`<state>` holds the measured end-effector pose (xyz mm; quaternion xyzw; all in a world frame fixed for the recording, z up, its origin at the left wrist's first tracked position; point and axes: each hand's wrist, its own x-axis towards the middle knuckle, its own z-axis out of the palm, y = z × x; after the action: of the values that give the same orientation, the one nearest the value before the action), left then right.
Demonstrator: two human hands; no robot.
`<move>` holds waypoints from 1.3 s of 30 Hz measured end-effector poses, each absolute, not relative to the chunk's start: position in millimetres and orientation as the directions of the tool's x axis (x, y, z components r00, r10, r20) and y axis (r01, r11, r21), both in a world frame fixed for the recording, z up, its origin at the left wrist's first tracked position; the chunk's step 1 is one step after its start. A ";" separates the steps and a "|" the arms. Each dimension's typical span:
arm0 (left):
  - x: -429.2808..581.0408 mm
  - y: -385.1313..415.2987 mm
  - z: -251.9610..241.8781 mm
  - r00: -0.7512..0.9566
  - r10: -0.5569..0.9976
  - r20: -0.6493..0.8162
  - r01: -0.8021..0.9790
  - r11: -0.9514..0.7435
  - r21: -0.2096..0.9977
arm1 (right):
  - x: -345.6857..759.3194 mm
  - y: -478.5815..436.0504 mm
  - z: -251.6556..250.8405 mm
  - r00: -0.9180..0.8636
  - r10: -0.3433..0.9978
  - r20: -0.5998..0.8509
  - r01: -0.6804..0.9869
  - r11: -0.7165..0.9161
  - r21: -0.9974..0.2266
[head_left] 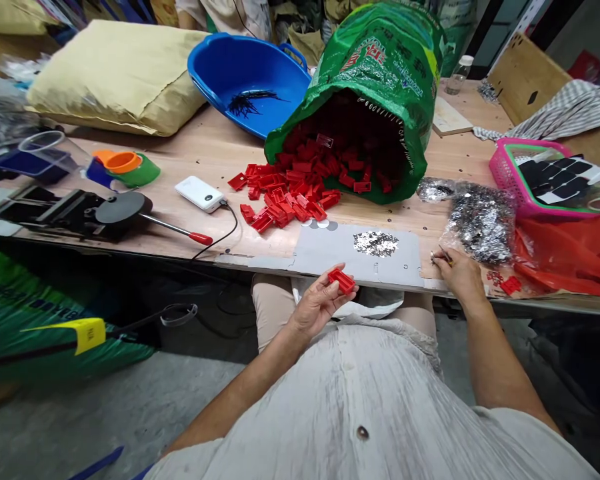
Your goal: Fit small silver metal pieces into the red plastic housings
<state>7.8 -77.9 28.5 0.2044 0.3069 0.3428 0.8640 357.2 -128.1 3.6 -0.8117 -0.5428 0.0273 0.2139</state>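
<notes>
My left hand (317, 303) is raised just below the table edge and grips a small red plastic part (342, 281). My right hand (461, 275) rests at the table edge and pinches a thin tool (445, 255), possibly tweezers, near tiny metal pieces. Between my hands lies a grey mat (330, 250) bearing a heap of small silver pieces (375, 243). A clear bag of silver pieces (481, 223) sits just beyond my right hand. Many red plastic parts (285, 193) spill across the wooden table (215, 150) from a tipped green woven sack (380, 60).
A blue basin (230, 67) holds dark bits behind the sack. A white power bank (199, 194) trails a black cable. A black hand press (123, 217) with a red-tipped lever sits left. A pink basket (510, 173) and a red plastic bag (570, 250) lie right.
</notes>
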 end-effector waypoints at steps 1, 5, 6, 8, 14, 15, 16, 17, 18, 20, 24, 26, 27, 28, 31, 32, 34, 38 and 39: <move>7.3 -77.8 27.9 0.573 0.720 -0.392 -0.467 0.680 0.565 | 357.8 -128.5 3.0 0.413 0.892 0.186 0.865 -0.320 -0.386; 7.3 -77.7 25.5 0.577 0.714 -0.396 -0.460 0.685 0.565 | 359.4 -130.6 1.1 0.414 0.892 0.183 0.854 -0.311 -0.418; 7.6 -77.8 25.1 0.580 0.712 -0.396 -0.456 0.687 0.565 | 359.7 -131.0 0.8 0.412 0.893 0.181 0.854 -0.309 -0.419; 8.1 -78.1 24.7 0.582 0.709 -0.398 -0.452 0.689 0.567 | 360.1 -131.8 1.4 0.414 0.893 0.176 0.851 -0.311 -0.423; 6.0 -78.1 24.6 0.566 0.717 -0.407 -0.441 0.680 0.585 | 360.7 -138.1 12.1 0.417 0.893 0.168 0.828 -0.297 -0.476; 5.6 -78.1 24.7 0.565 0.717 -0.408 -0.437 0.680 0.589 | 360.8 -139.5 14.2 0.417 0.893 0.167 0.829 -0.299 -0.473; 5.4 -78.1 24.9 0.564 0.718 -0.407 -0.434 0.678 0.593 | 360.8 -140.9 16.1 0.420 0.892 0.164 0.831 -0.305 -0.466; 5.6 -78.2 25.4 0.562 0.721 -0.405 -0.432 0.674 0.599 | 360.9 -142.1 17.8 0.429 0.889 0.163 0.831 -0.316 -0.458; 6.2 -78.5 26.1 0.557 0.728 -0.400 -0.432 0.665 0.610 | 360.7 -143.0 19.3 0.441 0.882 0.163 0.828 -0.330 -0.454; 8.7 -79.4 28.0 0.531 0.758 -0.378 -0.436 0.627 0.646 | 359.4 -143.7 21.5 0.462 0.871 0.168 0.813 -0.340 -0.473; 16.0 -81.5 32.6 0.401 0.875 -0.270 -0.439 0.442 0.782 | 344.6 -140.0 25.6 0.419 0.890 0.180 0.738 -0.218 -0.639; 18.2 -82.3 34.3 0.333 0.925 -0.185 -0.403 0.317 0.859 | 327.8 -136.9 29.7 0.380 0.911 0.158 0.680 -0.159 -0.715; 18.5 -82.6 34.9 0.315 0.938 -0.145 -0.375 0.264 0.889 | 317.2 -135.6 32.7 0.356 0.924 0.139 0.653 -0.140 -0.744; 18.4 -83.1 35.4 0.305 0.946 -0.113 -0.344 0.220 0.913 | 305.5 -134.5 36.2 0.334 0.935 0.118 0.627 -0.127 -0.768; 16.3 -84.9 36.5 0.293 0.954 -0.055 -0.263 0.136 0.955 | 269.0 -132.9 48.3 0.241 0.967 0.079 0.570 -0.075 -0.819; 15.5 -85.4 37.0 0.287 0.957 -0.042 -0.242 0.115 0.963 | 257.9 -132.7 52.1 0.215 0.974 0.067 0.552 -0.065 -0.831; 14.2 -85.9 38.1 0.281 0.959 -0.025 -0.204 0.086 0.975 | 239.0 -131.9 58.6 0.174 0.983 0.059 0.536 -0.044 -0.843; 13.9 -83.3 42.2 0.322 0.940 -0.109 -0.261 0.199 0.945 | 215.5 -126.7 64.6 0.101 0.991 0.091 0.532 0.024 -0.847; 13.8 -82.2 43.5 0.367 0.917 -0.159 -0.320 0.285 0.904 | 211.8 -124.5 64.7 0.089 0.990 0.105 0.531 0.042 -0.847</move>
<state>13.8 -82.2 43.5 0.4135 0.3608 0.4319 0.7158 211.8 -124.5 64.7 -0.6263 -0.6071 0.2944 0.3904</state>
